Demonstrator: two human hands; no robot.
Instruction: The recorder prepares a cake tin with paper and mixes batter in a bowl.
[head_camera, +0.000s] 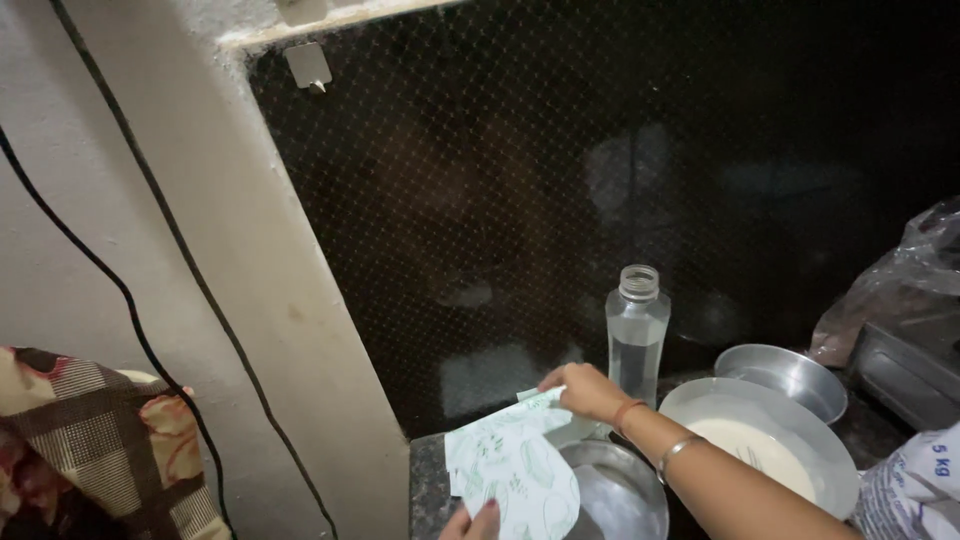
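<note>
Partly cropped — left hand (470, 523), right hand (585, 390) grip paper packet (515, 465).

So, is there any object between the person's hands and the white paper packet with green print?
No, nothing visible: the right hand grips the white paper packet with green print at its top, and the left hand touches its lower edge.

Clear bottle (637, 335) w/ steel bowls (783, 375), plastic bag (905, 290) nearby
</note>
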